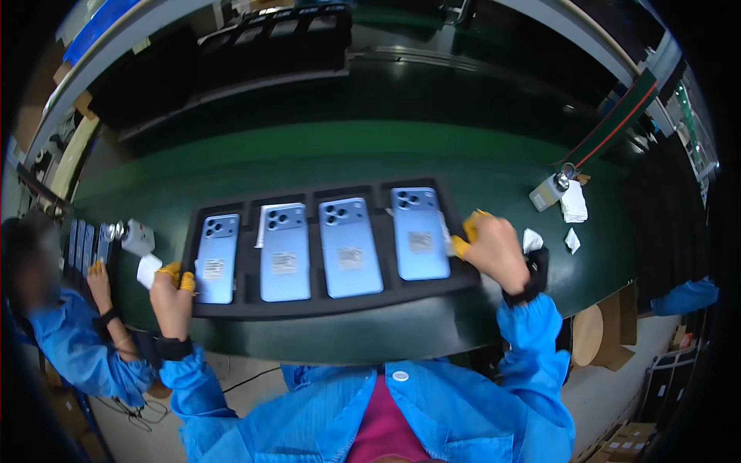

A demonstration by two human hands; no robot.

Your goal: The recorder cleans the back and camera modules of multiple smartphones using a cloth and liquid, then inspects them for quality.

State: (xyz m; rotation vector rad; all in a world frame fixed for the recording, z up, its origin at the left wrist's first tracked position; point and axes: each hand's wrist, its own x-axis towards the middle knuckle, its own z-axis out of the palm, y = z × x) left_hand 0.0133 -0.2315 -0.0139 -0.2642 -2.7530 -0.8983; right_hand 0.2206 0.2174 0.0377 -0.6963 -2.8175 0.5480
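Observation:
A black foam tray (401,291) lies on the green bench in front of me, slightly tilted in view. Several light blue smartphones rest in its slots, backs up, among them a left one (217,251) and a right one (421,255); each carries a printed label. My left hand (171,305), with yellow finger covers, grips the tray's left end. At the opposite end my right hand (495,251), with similar yellow covers, is closed on the tray's edge. The undersides of both grips are hidden. White paper pieces show beside some phones.
On the green bench (309,339) stand a left dispenser bottle (138,238) and a right bottle (546,193). White wipes (573,202) lie at the right. A co-worker's hand (99,282) is near more phones at the far left. A dark conveyor (401,85) runs behind.

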